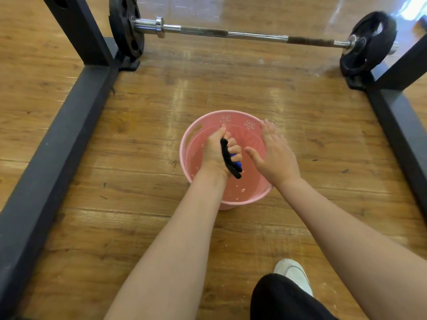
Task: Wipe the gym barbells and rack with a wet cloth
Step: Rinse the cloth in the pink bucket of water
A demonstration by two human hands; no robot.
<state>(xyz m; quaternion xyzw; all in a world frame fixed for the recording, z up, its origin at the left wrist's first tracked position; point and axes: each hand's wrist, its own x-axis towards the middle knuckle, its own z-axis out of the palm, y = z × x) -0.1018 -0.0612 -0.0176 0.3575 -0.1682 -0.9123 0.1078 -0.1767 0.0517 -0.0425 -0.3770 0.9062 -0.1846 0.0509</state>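
Left hand point(219, 153): clenched on dark cloth point(228, 158) over pink bucket point(187, 144). Right hand point(273, 155): released, flat, beside it. Bucket: holds shallow water. Barbell point(231, 33): on floor between rack point(55, 139) rails, well apart from hands. Progress: judged early; cloth being wrung, wiping not begun.

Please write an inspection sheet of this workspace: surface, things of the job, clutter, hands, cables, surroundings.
Surface: wooden floor, glossy, with small dark specks.
Job's things: pink bucket holding water; dark cloth squeezed over it; barbell resting low across the black rack.
Clutter: nothing seen beyond the specks.
Hands: left hand closed on the cloth; right hand open, empty, beside it.
Cables: nothing seen.
Surroundings: person's knee and white shoe at the bottom.
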